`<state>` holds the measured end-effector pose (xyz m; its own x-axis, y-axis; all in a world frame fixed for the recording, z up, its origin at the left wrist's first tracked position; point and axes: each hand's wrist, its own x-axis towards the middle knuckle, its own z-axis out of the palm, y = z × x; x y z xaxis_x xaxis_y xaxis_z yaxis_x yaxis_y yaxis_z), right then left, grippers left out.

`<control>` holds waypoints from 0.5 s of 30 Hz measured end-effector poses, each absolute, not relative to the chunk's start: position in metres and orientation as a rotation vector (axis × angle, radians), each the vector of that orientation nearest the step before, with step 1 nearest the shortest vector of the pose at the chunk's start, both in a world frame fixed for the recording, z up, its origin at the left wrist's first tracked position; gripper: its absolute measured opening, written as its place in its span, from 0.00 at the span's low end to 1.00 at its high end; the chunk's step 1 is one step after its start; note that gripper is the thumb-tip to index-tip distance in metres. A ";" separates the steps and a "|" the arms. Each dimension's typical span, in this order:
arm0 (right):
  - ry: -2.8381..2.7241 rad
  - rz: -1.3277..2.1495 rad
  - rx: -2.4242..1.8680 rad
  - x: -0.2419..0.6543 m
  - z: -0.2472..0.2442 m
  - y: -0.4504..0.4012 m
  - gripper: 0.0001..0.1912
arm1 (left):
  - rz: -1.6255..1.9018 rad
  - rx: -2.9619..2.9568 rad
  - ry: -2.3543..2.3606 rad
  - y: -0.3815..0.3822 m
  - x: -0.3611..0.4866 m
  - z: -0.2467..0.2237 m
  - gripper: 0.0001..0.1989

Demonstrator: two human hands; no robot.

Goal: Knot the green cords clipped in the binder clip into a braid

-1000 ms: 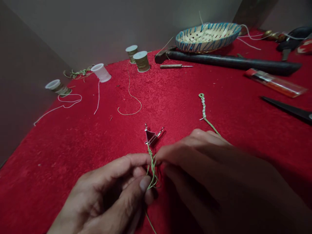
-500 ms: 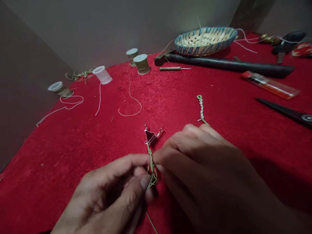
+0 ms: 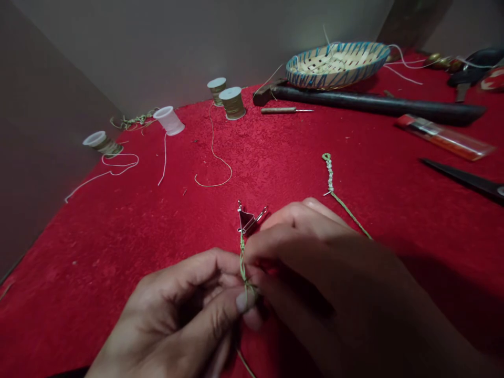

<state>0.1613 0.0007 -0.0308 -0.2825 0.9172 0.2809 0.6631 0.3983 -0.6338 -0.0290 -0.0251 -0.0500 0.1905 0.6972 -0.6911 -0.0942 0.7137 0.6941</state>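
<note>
Thin green cords (image 3: 242,257) run down from a metal binder clip (image 3: 246,221) on the red cloth. My left hand (image 3: 185,310) pinches the lower cords between thumb and fingers. Close against it on the right, my right hand (image 3: 315,273) has its fingertips closed on the same cords; its lower fingers are in shadow. A single strand (image 3: 244,362) hangs below the hands. Beyond my right hand lies a knotted pale green braid (image 3: 329,176) with a loop at its top, its twisted tail running toward the hand.
Thread spools (image 3: 232,103) and a white spool (image 3: 169,121) stand at the back left. Farther right are a woven basket (image 3: 334,68), a hammer (image 3: 378,102), an awl (image 3: 279,111), a red plastic packet (image 3: 444,137) and scissors (image 3: 464,176).
The cords between my hands have drawn together into a narrower, straighter bundle. My right hand has shifted slightly left, showing more of the braid's tail. The whole view has shifted slightly.
</note>
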 end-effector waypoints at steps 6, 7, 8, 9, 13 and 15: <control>-2.019 0.593 -1.295 0.164 -0.035 -0.005 0.11 | 0.648 0.717 1.311 -0.027 -0.017 -0.038 0.20; -2.026 0.614 -1.259 0.165 -0.036 -0.006 0.11 | 0.672 0.734 1.335 -0.028 -0.017 -0.037 0.16; -2.034 0.652 -1.242 0.166 -0.037 -0.008 0.12 | 0.691 0.746 1.363 -0.029 -0.019 -0.035 0.14; -2.030 0.679 -1.218 0.168 -0.038 -0.008 0.13 | 0.706 0.748 1.394 -0.030 -0.021 -0.035 0.14; -2.031 0.734 -1.163 0.175 -0.042 -0.008 0.16 | 0.694 0.723 1.408 -0.033 -0.033 -0.042 0.16; -2.055 0.707 -1.090 0.177 -0.043 -0.007 0.16 | 0.645 0.734 1.340 -0.033 -0.042 -0.048 0.20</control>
<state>0.1774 -0.0072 -0.0425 -0.4047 0.8559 0.3220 0.4765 0.4979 -0.7246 -0.0422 -0.0331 -0.0476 0.1252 0.7761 -0.6180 0.0013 0.6228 0.7824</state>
